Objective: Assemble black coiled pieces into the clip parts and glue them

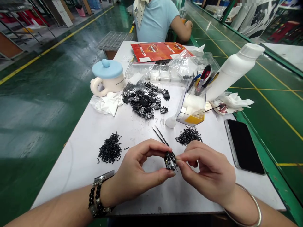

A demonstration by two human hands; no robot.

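Two hands [136,171] [209,173]; one black part [169,161]

Gap between left black pile [110,149] and parts heap [143,101]; obstacles rightward: tool box [191,120], phone [245,146].

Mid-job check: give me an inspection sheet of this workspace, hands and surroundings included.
Surface: white tabletop, dark specks near the middle.
Job's things: shiny black part in hand; heap of black-and-metal parts; left pile and right pile of small bent black pieces.
Clutter: lidded mug, crumpled tissue, white bottle, phone.
Hands: left hand grips the shiny black part; right hand has fingertips at its edge; tweezers point away beyond it.
Cables: nothing seen.
Surroundings: co-worker ahead, back turned; green floor.
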